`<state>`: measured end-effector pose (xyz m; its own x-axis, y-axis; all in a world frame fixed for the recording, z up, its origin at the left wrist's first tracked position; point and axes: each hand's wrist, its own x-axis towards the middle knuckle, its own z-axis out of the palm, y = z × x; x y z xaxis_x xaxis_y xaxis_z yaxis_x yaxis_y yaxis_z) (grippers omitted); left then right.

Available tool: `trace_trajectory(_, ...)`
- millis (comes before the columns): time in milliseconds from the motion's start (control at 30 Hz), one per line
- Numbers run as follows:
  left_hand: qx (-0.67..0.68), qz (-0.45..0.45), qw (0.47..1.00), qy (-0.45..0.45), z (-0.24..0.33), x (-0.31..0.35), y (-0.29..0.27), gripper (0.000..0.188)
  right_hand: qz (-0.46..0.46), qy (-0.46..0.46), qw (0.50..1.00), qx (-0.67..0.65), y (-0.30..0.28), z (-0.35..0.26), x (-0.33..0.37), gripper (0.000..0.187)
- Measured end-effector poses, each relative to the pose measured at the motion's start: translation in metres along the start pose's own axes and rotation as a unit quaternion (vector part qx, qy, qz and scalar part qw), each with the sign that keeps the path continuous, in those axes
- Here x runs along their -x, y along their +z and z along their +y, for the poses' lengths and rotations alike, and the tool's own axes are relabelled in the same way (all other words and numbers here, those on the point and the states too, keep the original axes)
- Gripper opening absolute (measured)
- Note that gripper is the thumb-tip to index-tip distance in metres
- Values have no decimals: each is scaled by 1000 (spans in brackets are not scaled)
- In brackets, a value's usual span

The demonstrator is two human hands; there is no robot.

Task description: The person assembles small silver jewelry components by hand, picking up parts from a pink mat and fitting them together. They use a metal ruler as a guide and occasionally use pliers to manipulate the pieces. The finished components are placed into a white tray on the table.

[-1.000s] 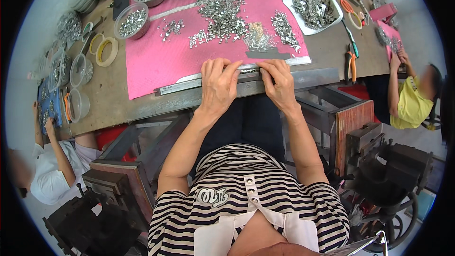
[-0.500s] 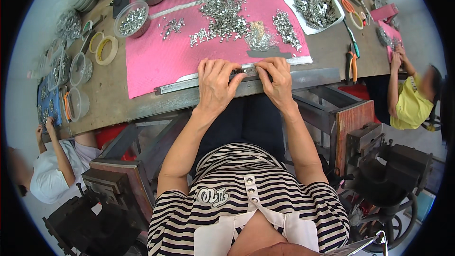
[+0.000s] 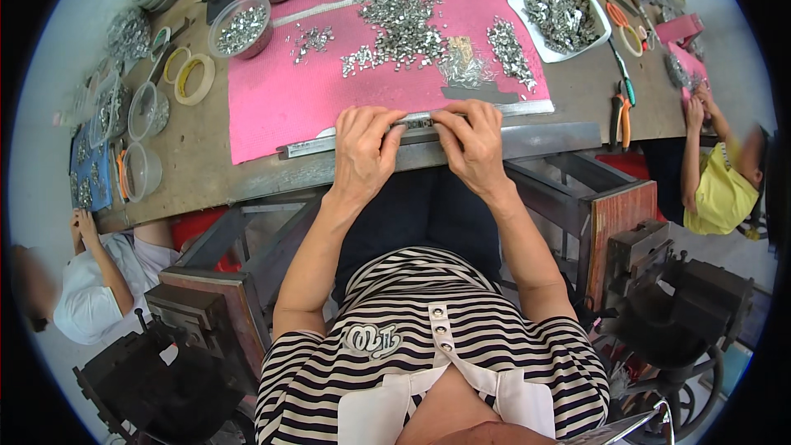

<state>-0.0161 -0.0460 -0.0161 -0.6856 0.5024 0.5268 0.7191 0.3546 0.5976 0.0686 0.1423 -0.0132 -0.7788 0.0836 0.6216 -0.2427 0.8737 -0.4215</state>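
Note:
Along the front edge of the bench lies a long metal rail (image 3: 309,148). A short row of small dark and silvery metal pieces (image 3: 419,124) sits at the rail, between my two hands. My left hand (image 3: 362,148) is closed at the left end of the row, its thumb bent in below the fingers. At the right end my right hand (image 3: 474,148) pinches with thumb and index finger. My fingertips partly hide the ends of the row. Past the rail, a pink mat (image 3: 272,107) bears heaps of small shiny metal pieces (image 3: 404,12).
Clear tubs (image 3: 241,26) and a white tray (image 3: 534,37) hold metal pieces. Tape rolls (image 3: 194,80) lie left; orange-handled pliers (image 3: 620,115) lie right. A grey strip (image 3: 480,92) rests behind my right hand. People work at both sides.
My left hand has moved slightly left and its thumb has drawn back, showing more of the row. My right fingertips have come a little left. The whole view has shifted slightly.

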Motion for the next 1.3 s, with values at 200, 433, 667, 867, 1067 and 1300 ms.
trace_trajectory(200,4,-9,1000,4,-3,3,0,17,-48,-12,999,0,21,-8,0,27)
trace_trajectory(433,38,-21,999,-24,-4,3,-3,15,-35,-23,999,6,26,-17,-2,27)
trace_trajectory(667,40,-34,998,-23,-5,2,-5,14,-25,-17,1000,6,31,-23,-6,21)
trace_trajectory(867,44,-41,998,-21,-6,2,-5,13,-12,-17,1000,17,18,-25,-12,22)
trace_trajectory(1067,18,-34,999,-5,-3,1,-7,19,2,17,999,37,3,-12,-9,16)
trace_trajectory(1300,19,-16,1000,-16,-3,0,-1,16,-25,8,1000,6,11,-15,-7,20)
